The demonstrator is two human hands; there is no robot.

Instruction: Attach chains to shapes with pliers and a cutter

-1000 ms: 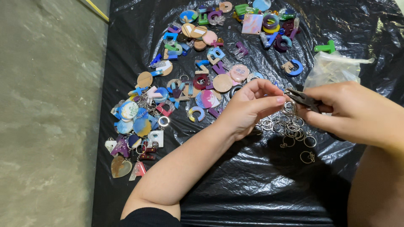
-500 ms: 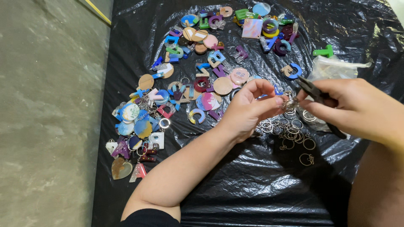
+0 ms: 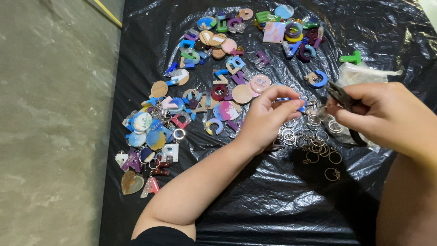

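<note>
Two hands meet near the black plastic sheet (image 3: 273, 205)'s right edge: left hand (image 3: 268, 118) pinching a small blue charm (image 3: 291, 104), right hand (image 3: 387, 116) clamped around dark pliers (image 3: 340, 96) (jaw state unclear), above loose key rings (image 3: 318, 143)

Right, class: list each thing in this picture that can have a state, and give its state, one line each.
left hand: fingers pinched on a small blue piece
right hand: closed around dark pliers
key rings: loose, heaped on the black plastic sheet
letter charms: scattered flat
clear bag: crumpled
</note>
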